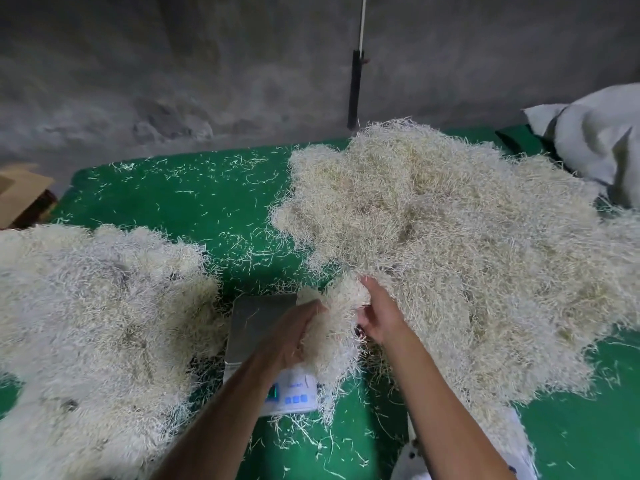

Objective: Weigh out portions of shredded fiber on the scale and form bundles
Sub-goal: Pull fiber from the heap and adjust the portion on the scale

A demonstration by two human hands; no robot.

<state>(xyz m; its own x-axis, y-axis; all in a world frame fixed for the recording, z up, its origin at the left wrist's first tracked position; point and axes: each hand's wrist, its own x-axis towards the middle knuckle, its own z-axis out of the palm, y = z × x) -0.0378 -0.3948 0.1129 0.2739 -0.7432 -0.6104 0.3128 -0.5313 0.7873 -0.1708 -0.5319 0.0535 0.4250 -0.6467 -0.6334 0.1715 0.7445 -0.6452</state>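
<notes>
A small digital scale point(258, 323) with a bare steel platform sits on the green table at bottom centre. Above its right edge I hold a clump of pale shredded fiber point(334, 327) between both hands. My left hand point(294, 336) grips the clump from the left, and my right hand point(379, 311) grips it from the right, fingers curled into the strands. A big loose fiber heap point(450, 244) spreads to the right, touching the clump. Another fiber pile point(97, 327) lies at the left.
The green table point(194, 202) is strewn with stray strands. A grey sack point(602, 140) lies at the far right, a cardboard box point(20, 192) at the far left edge, and a dark rod point(355, 91) leans on the concrete wall behind.
</notes>
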